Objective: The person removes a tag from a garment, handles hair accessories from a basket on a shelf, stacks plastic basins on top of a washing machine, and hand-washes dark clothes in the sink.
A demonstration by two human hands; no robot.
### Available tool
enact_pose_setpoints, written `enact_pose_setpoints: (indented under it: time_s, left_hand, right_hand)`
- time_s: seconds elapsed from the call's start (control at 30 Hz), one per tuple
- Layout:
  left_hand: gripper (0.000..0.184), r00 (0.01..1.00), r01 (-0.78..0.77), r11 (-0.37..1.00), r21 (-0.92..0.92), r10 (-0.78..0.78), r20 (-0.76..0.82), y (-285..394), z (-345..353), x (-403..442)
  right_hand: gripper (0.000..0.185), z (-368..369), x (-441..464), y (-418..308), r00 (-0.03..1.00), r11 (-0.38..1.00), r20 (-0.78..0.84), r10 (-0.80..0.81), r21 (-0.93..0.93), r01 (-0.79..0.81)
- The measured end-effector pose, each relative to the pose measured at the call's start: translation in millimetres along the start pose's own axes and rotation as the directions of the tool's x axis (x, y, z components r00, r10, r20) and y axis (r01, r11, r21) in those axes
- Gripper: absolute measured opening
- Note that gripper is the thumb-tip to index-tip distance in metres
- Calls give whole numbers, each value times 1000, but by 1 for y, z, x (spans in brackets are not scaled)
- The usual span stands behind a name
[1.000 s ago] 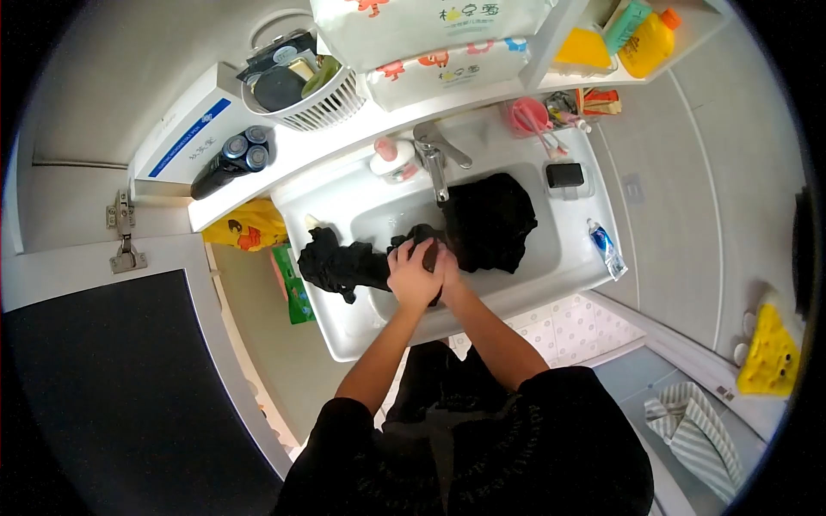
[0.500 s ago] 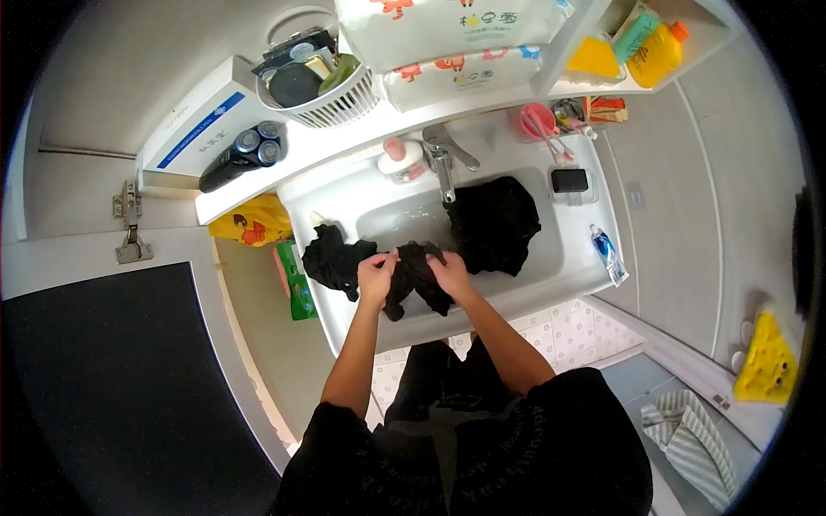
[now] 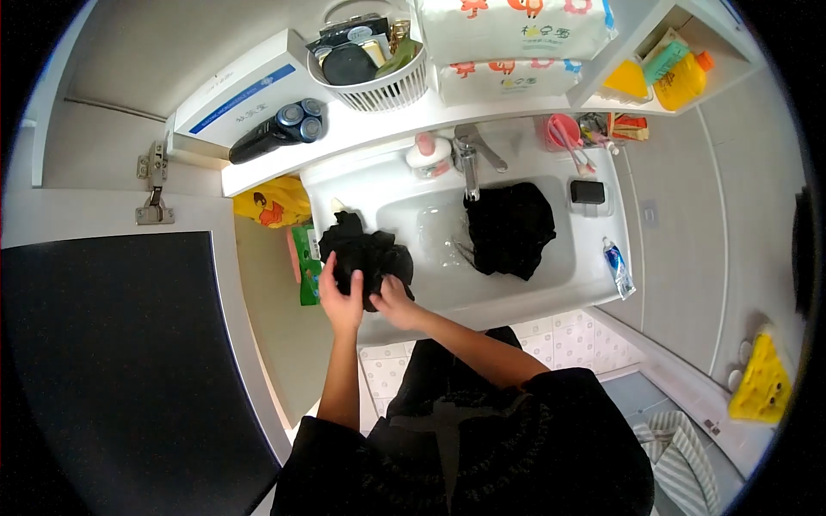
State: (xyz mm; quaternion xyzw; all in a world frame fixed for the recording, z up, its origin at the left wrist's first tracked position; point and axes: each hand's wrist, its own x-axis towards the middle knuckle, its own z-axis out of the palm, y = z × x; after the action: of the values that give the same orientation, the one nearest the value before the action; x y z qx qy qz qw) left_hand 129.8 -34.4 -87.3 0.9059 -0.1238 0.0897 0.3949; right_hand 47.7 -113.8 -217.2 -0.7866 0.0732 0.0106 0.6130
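A bunched heap of wet-looking black cloth (image 3: 366,251) lies on the left rim of the white sink (image 3: 516,297). My left hand (image 3: 341,297) cups its near left side, thumb and fingers apart with cloth between them. At the heap's near right edge, my right hand (image 3: 397,303) has its fingers curled into the fabric; the fingertips are partly hidden. Another black garment (image 3: 512,230) sits in the right part of the basin, below the faucet (image 3: 469,168). Shallow water shows to its left.
A pump bottle (image 3: 428,156) stands behind the basin. On the right rim are a pink cup (image 3: 564,131), a black soap bar (image 3: 588,192) and a toothpaste tube (image 3: 618,268). The shelf above holds a shaver (image 3: 275,133) and a basket (image 3: 391,90). A cabinet door (image 3: 112,361) hangs open at left.
Both hands have moved left with the black cloth from the basin's front edge onto the heap on the left rim. The view has shifted, so the sink appears farther right.
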Motion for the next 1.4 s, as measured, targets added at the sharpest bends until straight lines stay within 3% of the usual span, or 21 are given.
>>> enact_pose_setpoints:
  time_s: [0.03, 0.07, 0.1, 0.23, 0.3, 0.37, 0.43, 0.47, 0.5, 0.53, 0.6, 0.7, 0.8, 0.9, 1.0, 1.03, 1.13, 1.17, 1.27, 1.33, 1.4]
  left_hand:
    - [71, 995, -2, 990, 140, -12, 100, -6, -3, -7]
    - [72, 997, -44, 954, 296, 24, 72, -9, 0, -16]
    - [73, 999, -27, 967, 255, 15, 50, -17, 3, -22]
    - [74, 998, 52, 993, 109, -55, 24, -41, 16, -26]
    - [74, 991, 102, 968, 229, -119, 61, -33, 13, -24]
    - [69, 988, 113, 924, 365, -144, 59, -12, 8, -21]
    - [63, 998, -46, 913, 404, 55, -12, 4, 7, -19]
    - [60, 987, -121, 896, 428, 154, -44, 14, 7, -20]
    - [53, 967, -231, 928, 292, 253, -41, 33, 9, -17]
    - [50, 961, -271, 944, 189, 278, -9, 46, 18, -19]
    - [49, 957, -259, 966, -4, 257, 136, 67, 42, -27]
    - [53, 920, -114, 972, -204, 181, 347, 67, 99, -46]
    - [59, 823, 98, 971, -217, 43, 567, 61, 139, -56]
    - [60, 685, 395, 898, -192, -148, 713, 53, 165, -62]
    - [59, 745, 324, 894, -311, -38, 666, 19, 189, -64]
    - [61, 651, 510, 795, -329, -106, 752, 19, 190, -60]
    - [66, 470, 832, 440, -338, -235, 851, 74, 151, -36]
    - [69, 621, 675, 574, -464, -102, 777, 49, 162, -45]
    - [76, 595, 577, 687, -443, 19, 804, 50, 144, -40]
    - [70, 678, 457, 766, -453, 30, 735, 50, 143, -42]
    - [59, 688, 398, 848, -350, -23, 725, 50, 142, -41]
  right_hand:
    - [60, -1, -5, -1, 996, 991, -4, -87, -101, 86]
    - [61, -3, -11, -1, 985, 965, 0, -174, -200, 171]
    - [62, -7, -14, -3, 966, 921, 14, -259, -298, 251]
    - [64, -22, -12, -10, 977, 957, 89, -195, -201, 209]
    - [65, -53, -11, -17, 972, 977, 167, -164, -112, 184]
    - [72, -92, -20, -27, 990, 982, -36, -134, -139, 128]
    - [83, -121, -28, 10, 928, 803, -346, -139, -587, -99]
    - [88, -144, -29, 11, 864, 730, -493, -102, -628, -271]
    - [92, -167, -29, 7, 773, 639, -629, -84, -629, -442]
    - [93, -182, -29, 11, 758, 572, -652, -5, -624, -533]
    - [94, -209, -28, 21, 695, 410, -706, 140, -597, -689]
    - [84, -230, -31, 42, 721, 503, -604, 340, -530, -682]
    - [63, -240, -24, 96, 767, 535, -563, 307, -565, -628]
    - [44, -244, -23, 104, 791, 787, -550, 268, -348, -509]
    - [40, -231, -23, 52, 840, 949, -510, 184, -131, -288]
    - [41, -228, -24, 31, 844, 963, -495, 207, -50, -265]
    - [51, -211, -30, 27, 857, 945, -430, 282, 277, -173]
    - [54, -206, -32, 23, 849, 923, -447, 283, 368, -115]
    - [63, -205, -39, 21, 860, 781, -373, 348, 623, -45]
    - [62, -210, -43, 21, 884, 682, -328, 334, 731, 14]
    - [59, -211, -45, 20, 882, 747, -283, 376, 656, -108]
